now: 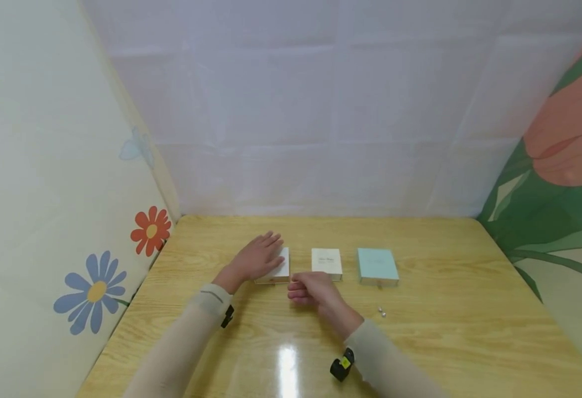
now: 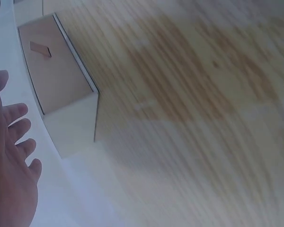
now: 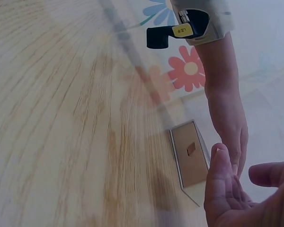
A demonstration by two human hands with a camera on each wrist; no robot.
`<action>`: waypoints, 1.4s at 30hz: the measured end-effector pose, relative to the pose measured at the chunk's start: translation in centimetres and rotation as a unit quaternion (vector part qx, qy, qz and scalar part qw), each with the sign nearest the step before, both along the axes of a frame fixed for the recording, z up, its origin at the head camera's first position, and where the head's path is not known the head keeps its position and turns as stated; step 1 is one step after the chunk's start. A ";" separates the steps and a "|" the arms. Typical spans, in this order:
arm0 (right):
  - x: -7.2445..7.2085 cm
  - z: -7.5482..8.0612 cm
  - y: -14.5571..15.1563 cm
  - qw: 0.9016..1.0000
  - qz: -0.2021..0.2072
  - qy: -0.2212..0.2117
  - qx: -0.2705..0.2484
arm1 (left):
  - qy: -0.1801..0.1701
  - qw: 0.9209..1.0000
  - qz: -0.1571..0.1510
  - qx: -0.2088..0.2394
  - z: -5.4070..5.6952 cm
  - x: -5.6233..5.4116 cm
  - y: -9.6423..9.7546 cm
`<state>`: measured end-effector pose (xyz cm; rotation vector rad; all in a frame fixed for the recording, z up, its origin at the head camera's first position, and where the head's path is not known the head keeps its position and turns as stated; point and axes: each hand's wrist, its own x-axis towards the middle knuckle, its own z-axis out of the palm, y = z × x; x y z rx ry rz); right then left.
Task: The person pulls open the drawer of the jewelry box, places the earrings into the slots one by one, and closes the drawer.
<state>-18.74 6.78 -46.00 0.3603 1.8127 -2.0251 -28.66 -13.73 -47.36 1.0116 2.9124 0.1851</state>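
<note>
A small white drawer box (image 1: 283, 267) lies on the table, leftmost of three in a row. My left hand (image 1: 261, 257) rests over its top with fingers fairly straight, covering much of the lid. The box's tan front (image 2: 57, 71) carries a short ribbon pull tab (image 3: 191, 148), and the drawer looks shut. Close to the box's right front corner is my right hand (image 1: 315, 290), its fingers loosely bent. In the right wrist view its thumb (image 3: 270, 174) stands apart from the index finger (image 3: 219, 170), with nothing between them.
Right of my hands stand a cream box (image 1: 326, 262) with printed lettering and a light blue box (image 1: 377, 265). Two tiny shiny pieces (image 1: 382, 312) lie in front of the blue one. A white cloth wall (image 1: 320, 138) borders the wooden table (image 1: 445, 331) behind.
</note>
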 end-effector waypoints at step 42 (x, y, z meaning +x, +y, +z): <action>0.1 -0.9 7.1 0.997 -0.039 -0.069 -0.022 | -0.020 0.999 -0.026 0.027 -0.1 0.2 7.2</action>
